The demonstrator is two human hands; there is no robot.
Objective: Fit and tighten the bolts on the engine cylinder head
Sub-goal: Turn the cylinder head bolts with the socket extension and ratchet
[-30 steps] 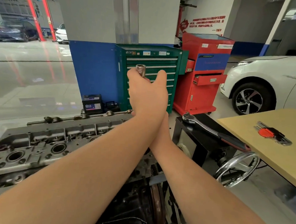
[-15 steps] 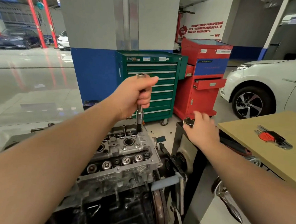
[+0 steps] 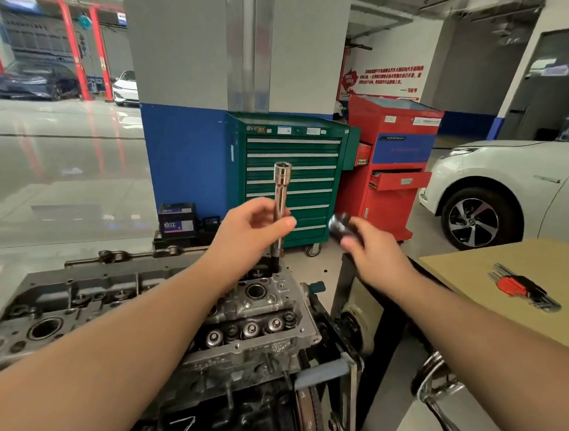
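The socket extension point(image 3: 279, 208) stands upright in the cylinder head point(image 3: 251, 315), with the tool cabinets point(image 3: 288, 179) behind; right of it, the table point(image 3: 490, 288) carries what looks like hex keys point(image 3: 520, 288).

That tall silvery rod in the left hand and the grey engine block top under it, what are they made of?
The socket extension looks like chrome-plated steel: mirror-bright, with sharp reflections. The cylinder head looks like cast aluminium, probably: dull pale grey, slightly grainy, no shine. The left hand pinches the rod upright.
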